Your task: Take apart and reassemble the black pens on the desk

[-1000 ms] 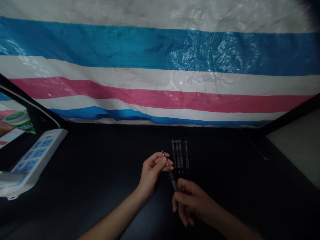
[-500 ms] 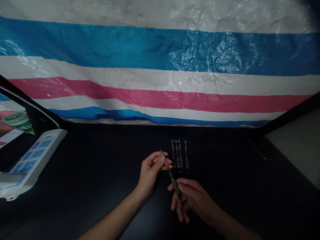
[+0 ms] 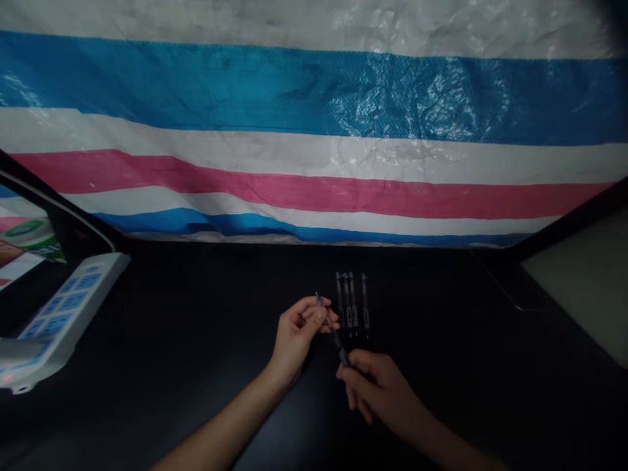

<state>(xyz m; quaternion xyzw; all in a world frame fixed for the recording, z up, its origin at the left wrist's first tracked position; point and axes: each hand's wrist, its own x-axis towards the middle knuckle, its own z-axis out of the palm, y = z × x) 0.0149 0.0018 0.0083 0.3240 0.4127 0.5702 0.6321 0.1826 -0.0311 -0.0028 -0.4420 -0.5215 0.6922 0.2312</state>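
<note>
1. At nine o'clock, on the far edge of your view, a green and white container [image 3: 42, 239] shows only in part; you can't tell what is in it.
2. Toward half past eight, a white power strip [image 3: 66, 311] with blue-faced sockets slants along your table [image 3: 196, 314]. A pale piece covers its near end, and you can't tell whether it is plugged in.
3. Near six o'clock, your left hand [image 3: 297, 337] pinches the upper part of the held pen [image 3: 335, 337] between thumb and fingers, its grip matching that of half a second ago.
4. The pen sits between your two hands, raised above the table, its slim end pointing to eleven o'clock and the other to five. The barrel is too dark to show what is inside.
5. At one o'clock from the held pen, three pens [image 3: 352, 317] lie close together, with a fourth pen [image 3: 365, 307] slightly apart on their right, all roughly parallel.
6. At five o'clock from the held pen, your right hand [image 3: 375, 386] is clamped on its lower end. Half a second ago those fingers were spread more loosely; now they gather in and cover more of it, so both hands appear to steady the pen.
</note>
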